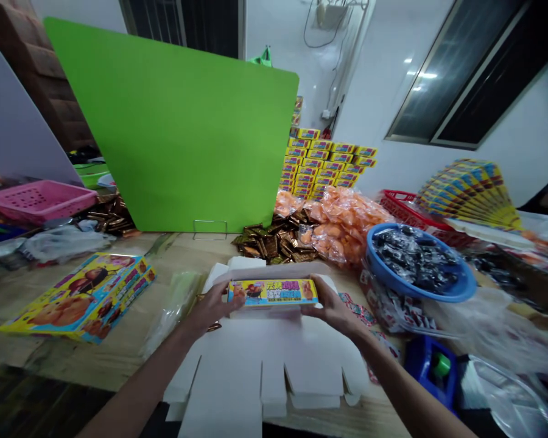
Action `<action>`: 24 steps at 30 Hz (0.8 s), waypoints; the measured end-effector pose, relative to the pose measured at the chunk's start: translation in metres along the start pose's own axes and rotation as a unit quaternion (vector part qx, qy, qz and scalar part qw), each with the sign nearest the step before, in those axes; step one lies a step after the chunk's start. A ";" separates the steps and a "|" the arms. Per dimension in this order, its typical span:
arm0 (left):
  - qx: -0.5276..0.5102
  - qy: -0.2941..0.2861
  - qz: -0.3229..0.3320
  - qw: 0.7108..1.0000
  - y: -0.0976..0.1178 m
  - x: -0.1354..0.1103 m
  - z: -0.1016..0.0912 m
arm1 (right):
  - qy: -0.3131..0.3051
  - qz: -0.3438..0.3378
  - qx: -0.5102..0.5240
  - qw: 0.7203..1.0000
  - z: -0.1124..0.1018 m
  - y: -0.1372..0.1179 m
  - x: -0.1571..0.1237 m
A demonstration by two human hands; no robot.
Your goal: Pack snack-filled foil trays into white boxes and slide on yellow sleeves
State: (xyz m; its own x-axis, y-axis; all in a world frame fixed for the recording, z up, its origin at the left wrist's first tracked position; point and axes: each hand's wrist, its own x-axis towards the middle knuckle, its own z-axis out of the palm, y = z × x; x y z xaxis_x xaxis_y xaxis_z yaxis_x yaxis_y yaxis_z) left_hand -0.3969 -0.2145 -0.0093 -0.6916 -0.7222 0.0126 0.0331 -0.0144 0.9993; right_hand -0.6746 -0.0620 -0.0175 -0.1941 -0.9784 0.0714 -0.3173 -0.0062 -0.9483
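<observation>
In the lower middle of the frame, the left hand [217,304] and the right hand [331,307] each grip one end of a flat printed carton [273,292], partly folded it seems. It lies on the wooden table [119,359], in front of the green board [178,128].

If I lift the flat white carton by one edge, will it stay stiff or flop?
The carton is thin flat board, so it is probably light. Its cut flaps and creases would likely hinge and droop, not stay stiff. The left hand and right hand grip the printed panel at both ends, so one-handed lifting may twist it.
</observation>
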 end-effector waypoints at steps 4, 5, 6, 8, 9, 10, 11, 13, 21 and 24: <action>-0.112 -0.031 -0.004 0.993 -0.017 0.007 0.006 | 0.002 -0.004 0.077 0.997 0.010 0.006 0.016; -0.116 -0.013 -0.006 0.993 -0.018 0.009 0.008 | -0.005 -0.004 0.092 0.996 0.010 0.006 0.018; -0.117 0.004 -0.008 0.993 -0.018 0.011 0.010 | -0.013 -0.003 0.103 0.995 0.009 0.006 0.018; -0.122 0.016 -0.012 0.992 -0.016 0.015 0.011 | -0.018 0.000 0.097 0.995 0.002 0.001 0.017; -0.122 0.017 -0.016 0.992 -0.014 0.016 0.011 | -0.010 0.003 0.078 0.997 -0.004 -0.003 0.017; -0.117 0.019 -0.020 0.993 -0.013 0.018 0.011 | 0.008 0.002 0.049 0.999 -0.011 -0.009 0.017; -0.109 0.022 -0.026 0.993 -0.013 0.019 0.010 | 0.035 -0.003 0.011 0.999 -0.020 -0.016 0.017; -0.098 0.026 -0.030 0.994 -0.016 0.020 0.008 | 0.075 -0.019 -0.081 0.994 -0.036 -0.034 0.021; -0.104 0.017 -0.012 0.994 -0.024 0.022 0.005 | -0.136 -0.018 -0.223 0.965 -0.044 -0.093 0.050; -0.112 0.008 -0.012 0.994 -0.021 0.020 0.007 | -0.142 -0.061 -0.325 0.933 -0.038 -0.097 0.048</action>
State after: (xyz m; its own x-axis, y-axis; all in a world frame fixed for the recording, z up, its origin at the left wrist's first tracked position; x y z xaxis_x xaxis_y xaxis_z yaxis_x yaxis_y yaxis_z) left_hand -0.4167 -0.2239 -0.0299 -0.6822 -0.7310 -0.0135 0.1779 -0.1839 0.9667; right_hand -0.6885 -0.1001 0.0894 0.1045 -0.9945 -0.0054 -0.8352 -0.0848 -0.5433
